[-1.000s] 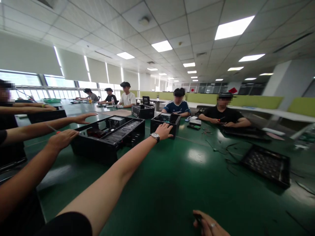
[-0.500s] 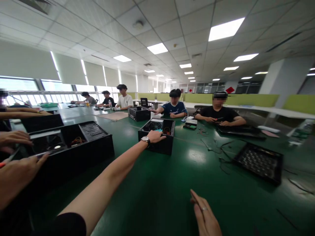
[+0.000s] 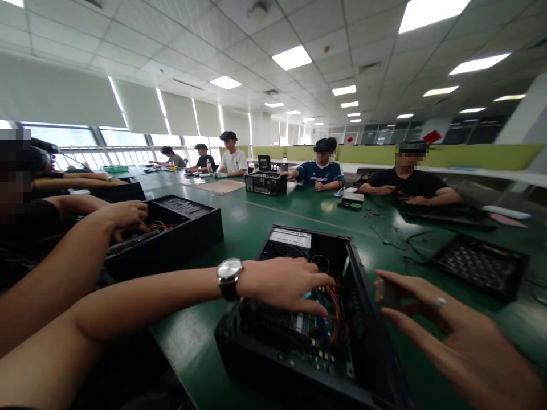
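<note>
An open black computer case (image 3: 376,330) stands before me, with a fan, coloured wires (image 3: 335,307) and a circuit board (image 3: 318,336) showing inside. My left hand (image 3: 284,285), a watch on its wrist, reaches palm down over the case's left wall. Its fingers are spread above the wires, and a bit of turquoise (image 3: 306,295) peeks out beneath them. Whether the fingertips touch anything is hidden. Just outside the right wall is my right hand (image 3: 436,319), wearing a ring. A small squarish brownish block (image 3: 380,290) appears pinched between its fingers and thumb; its kind is unclear.
On the left a co-worker's hand (image 3: 126,219) reaches into another open black case (image 3: 183,233). A black tray-like panel (image 3: 478,265) and loose cables lie to the right on the green table (image 3: 239,219). Other people sit across, one beside a third case (image 3: 265,183).
The case has come much closer to me, with my left hand now over its inside instead of at its near edge. My right hand has risen beside it. The view has shifted left.
</note>
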Tool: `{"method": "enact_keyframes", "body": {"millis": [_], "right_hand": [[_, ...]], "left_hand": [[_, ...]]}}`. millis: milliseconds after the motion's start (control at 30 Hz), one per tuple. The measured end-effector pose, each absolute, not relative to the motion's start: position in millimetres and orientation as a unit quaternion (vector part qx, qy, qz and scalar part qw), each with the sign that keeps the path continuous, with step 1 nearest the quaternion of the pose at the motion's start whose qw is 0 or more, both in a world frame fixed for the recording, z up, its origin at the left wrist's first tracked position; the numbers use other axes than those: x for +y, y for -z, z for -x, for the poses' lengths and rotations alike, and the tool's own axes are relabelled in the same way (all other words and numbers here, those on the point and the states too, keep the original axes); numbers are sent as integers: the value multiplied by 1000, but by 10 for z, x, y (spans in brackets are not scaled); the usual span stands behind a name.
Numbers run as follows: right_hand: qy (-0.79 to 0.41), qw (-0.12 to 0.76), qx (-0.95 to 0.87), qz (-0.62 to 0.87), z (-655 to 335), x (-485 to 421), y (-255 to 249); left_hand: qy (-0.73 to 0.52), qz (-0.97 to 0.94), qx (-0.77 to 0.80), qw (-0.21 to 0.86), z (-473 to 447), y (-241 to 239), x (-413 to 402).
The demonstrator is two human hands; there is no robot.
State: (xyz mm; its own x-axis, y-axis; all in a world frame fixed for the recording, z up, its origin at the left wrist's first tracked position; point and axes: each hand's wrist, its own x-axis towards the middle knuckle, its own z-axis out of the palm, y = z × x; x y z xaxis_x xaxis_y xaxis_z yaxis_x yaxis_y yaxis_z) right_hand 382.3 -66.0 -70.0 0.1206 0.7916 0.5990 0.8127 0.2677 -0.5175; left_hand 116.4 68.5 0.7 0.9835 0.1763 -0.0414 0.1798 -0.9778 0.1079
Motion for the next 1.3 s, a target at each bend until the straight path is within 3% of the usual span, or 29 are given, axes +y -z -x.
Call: {"method": "enact_keyframes", "body": {"millis": [133,267,333,567,767,933,1300], "right_hand": [[-18,237,-804,545,-3361,-480,521],[23,1,-803,596,-3153,-196,547],[32,-56,-789,611,-3099,-36,563],[0,-104,-751,652,-3057,388,686],[-55,-100,-752,650,-2982,610,810],[-106,-92,-756,640,-2965,761,910],[-101,-44,-818,564,-2771,936,1054]], "left_hand": [[65,-994,89,-18,-1301,389,1149],[100,-990,91,-32,-1425,714,1401],[112,-989,91,-29,-1468,770,1434],[103,-991,61,-53,-1394,709,1450],[17,-992,114,-47,-1087,375,1315],[25,-988,141,-50,-1046,219,1236],[-49,-986,98,125,-924,85,1392]]}}
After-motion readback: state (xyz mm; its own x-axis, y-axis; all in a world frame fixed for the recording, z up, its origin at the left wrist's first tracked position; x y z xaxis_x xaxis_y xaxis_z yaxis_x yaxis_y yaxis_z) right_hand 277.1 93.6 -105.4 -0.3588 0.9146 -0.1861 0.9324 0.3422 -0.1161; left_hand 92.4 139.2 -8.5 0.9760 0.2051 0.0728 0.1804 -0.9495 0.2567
